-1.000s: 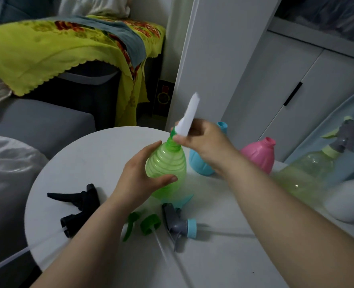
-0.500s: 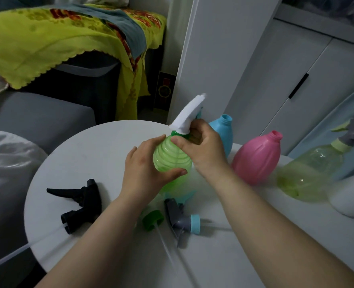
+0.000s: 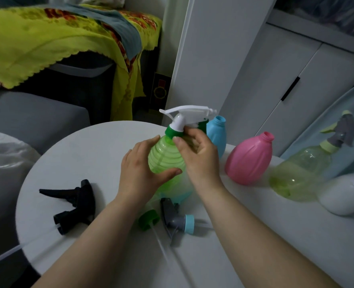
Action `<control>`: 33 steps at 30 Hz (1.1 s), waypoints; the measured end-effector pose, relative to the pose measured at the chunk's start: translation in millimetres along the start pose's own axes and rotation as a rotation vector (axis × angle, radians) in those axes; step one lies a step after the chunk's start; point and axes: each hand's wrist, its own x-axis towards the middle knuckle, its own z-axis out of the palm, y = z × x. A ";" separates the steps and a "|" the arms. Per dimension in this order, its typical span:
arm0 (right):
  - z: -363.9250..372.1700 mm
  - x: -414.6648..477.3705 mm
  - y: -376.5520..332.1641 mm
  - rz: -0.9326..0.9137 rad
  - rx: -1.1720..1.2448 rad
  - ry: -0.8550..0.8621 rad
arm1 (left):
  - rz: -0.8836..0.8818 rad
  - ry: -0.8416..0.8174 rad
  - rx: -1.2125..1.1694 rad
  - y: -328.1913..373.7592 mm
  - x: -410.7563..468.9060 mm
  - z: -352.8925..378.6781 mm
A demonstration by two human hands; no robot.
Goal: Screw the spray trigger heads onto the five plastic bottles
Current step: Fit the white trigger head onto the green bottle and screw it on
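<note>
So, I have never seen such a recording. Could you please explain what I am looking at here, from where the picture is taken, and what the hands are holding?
No machine here: a person wears a camera on the head, looking down at their own bare hands over a round white table. The left hand steadies a green bottle. The right hand grips the green collar of a white trigger head sitting on its neck. On the table lie a black trigger head, a grey one with a blue collar and a green-collared one. A blue bottle and a pink bottle stand open. A pale green bottle already carries its head.
</note>
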 end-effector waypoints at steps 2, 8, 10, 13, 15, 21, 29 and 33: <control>0.4 1.1 0.0 0.003 0.028 -0.005 | 0.007 0.002 0.006 -0.2 -0.2 0.4; 2.9 6.3 -0.3 0.011 -0.027 -0.067 | 0.027 -0.008 0.016 -1.1 0.2 1.6; 2.4 8.7 -1.7 0.001 -0.057 -0.108 | 0.031 -0.007 0.021 -1.2 0.7 1.6; 2.6 10.6 -1.7 0.021 -0.031 -0.128 | 0.034 -0.011 0.029 -1.1 0.6 1.6; 4.5 13.1 0.7 0.044 -0.012 -0.111 | 0.033 -0.013 0.030 -1.1 0.2 1.7; 8.8 11.6 0.1 0.032 0.005 -0.100 | 0.028 -0.030 0.027 -1.3 0.5 1.6; -8.2 13.6 3.5 -0.009 0.017 -0.224 | 0.040 -0.017 0.013 -2.6 1.5 0.5; 2.8 13.7 7.8 -0.061 -0.019 -0.056 | 0.052 -0.012 0.041 -2.6 1.8 1.3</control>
